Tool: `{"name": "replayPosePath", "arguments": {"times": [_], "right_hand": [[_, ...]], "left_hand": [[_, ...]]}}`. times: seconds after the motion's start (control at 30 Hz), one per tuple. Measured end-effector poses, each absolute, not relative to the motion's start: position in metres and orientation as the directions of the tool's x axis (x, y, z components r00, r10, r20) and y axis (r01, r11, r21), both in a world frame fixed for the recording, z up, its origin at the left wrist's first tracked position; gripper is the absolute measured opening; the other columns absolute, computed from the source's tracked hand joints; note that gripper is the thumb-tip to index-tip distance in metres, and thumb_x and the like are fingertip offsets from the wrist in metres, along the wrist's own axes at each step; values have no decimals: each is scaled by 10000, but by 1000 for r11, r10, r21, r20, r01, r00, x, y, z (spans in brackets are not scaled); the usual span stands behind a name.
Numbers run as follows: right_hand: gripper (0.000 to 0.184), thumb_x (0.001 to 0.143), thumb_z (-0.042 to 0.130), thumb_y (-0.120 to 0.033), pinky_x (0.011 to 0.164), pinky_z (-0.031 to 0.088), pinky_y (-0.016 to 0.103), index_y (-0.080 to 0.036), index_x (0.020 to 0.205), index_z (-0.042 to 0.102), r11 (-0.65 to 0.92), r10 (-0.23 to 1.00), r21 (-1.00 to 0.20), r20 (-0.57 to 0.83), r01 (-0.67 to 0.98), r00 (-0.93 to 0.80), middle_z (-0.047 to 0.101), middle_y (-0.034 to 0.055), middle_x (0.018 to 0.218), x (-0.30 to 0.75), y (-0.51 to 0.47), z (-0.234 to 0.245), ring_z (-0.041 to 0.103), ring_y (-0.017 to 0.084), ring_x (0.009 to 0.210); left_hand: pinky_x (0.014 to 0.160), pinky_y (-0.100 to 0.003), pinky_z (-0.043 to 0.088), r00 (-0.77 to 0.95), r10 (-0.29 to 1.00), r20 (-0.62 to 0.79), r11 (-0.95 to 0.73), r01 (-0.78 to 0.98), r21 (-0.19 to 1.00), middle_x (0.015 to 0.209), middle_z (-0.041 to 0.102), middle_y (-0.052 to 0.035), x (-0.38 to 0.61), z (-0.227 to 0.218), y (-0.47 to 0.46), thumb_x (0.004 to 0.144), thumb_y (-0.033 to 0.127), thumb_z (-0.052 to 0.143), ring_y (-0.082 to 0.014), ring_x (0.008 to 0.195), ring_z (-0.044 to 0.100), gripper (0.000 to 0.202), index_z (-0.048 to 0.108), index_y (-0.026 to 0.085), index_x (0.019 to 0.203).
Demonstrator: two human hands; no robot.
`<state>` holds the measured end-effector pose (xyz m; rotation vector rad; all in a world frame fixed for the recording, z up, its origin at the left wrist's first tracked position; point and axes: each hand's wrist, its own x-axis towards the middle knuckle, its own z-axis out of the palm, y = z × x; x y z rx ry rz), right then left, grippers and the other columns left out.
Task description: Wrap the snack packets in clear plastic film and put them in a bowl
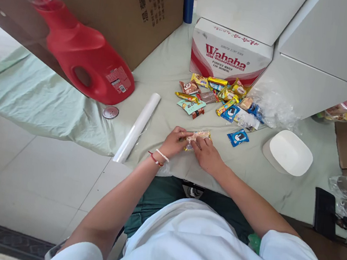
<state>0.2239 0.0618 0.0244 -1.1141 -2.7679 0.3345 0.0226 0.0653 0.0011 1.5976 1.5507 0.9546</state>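
Near the table's front edge lies a snack packet [204,134] in a clear and yellow wrapper, with something pale brown inside. My left hand [174,142], with a white and a red bracelet at the wrist, grips its left end between closed fingers. From the right, the bent fingers of my right hand [207,155] hold down its front and middle. My fingertips hide part of the wrapper. Just beyond lies a pile of wrapped snacks [208,97]. A blue snack packet [238,137] rests apart from that pile, to the right of my hands.
A white roll [137,127] and a red jug [88,58] are on the left. To the right are a white plastic tub [289,153] and crumpled clear plastic [274,105]. The Wahaha carton [231,54] stands behind the snacks, beside white cabinets [322,82].
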Motion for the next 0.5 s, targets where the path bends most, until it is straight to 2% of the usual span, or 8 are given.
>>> {"name": "replayPosePath", "arguments": {"times": [0.1,0.17,0.27,0.33,0.4,0.43,0.5], "right_hand": [[443,1027,405,-112,1030,488,495,-134,1412,625,702,691,-251,13,667,-722,609,215,1321,222,67,33,522,334,1167],[409,1032,414,-116,1050,480,476,-140,1365,650,673,716,-302,36,676,-697,623,198,1272,225,71,39,529,320,1174],[345,1032,471,-182,1070,474,456,-160,1321,659,558,797,-534,133,635,-589,622,169,1270,237,74,49,551,288,1178],[330,1033,508,-289,1018,508,425,-177,1304,659,407,850,-781,135,474,-508,642,139,1246,247,71,55,599,257,1116],[375,1017,553,-442,944,540,385,-201,1279,670,162,874,-965,43,207,-485,683,102,1192,254,63,58,644,230,1035],[417,993,584,-521,915,549,370,-210,1254,681,27,873,-996,-15,80,-487,704,85,1158,256,58,57,660,222,1001],[505,930,640,-644,890,557,357,-222,1201,699,-172,872,-981,-109,-90,-478,733,63,1097,258,44,55,676,218,965]], "left_hand": [[898,-353,547,-178,984,-21,76,310,948,1028,679,-49,11,4,58,795,288,630,-179,908,644,305,815,212,1025],[939,-368,543,-299,954,-30,103,231,968,1052,688,-57,9,8,46,817,340,637,-192,950,656,294,801,202,1018],[1008,-392,537,-342,938,-58,102,113,988,1233,678,-96,17,16,25,824,416,693,-220,1104,666,405,739,200,1164],[1011,-408,549,-277,956,-100,103,-2,995,1381,636,-123,30,22,14,810,488,749,-246,1220,649,586,641,231,1325],[973,-422,571,-155,976,-154,135,-126,983,1397,640,-132,49,27,7,776,559,799,-270,1238,654,706,580,253,1373],[944,-428,581,-91,979,-184,165,-180,970,1346,670,-130,59,30,6,760,585,814,-277,1195,674,707,588,247,1339],[892,-425,589,-13,973,-229,219,-252,943,1177,728,-107,79,33,6,739,601,832,-268,1056,708,635,623,219,1202]]}}
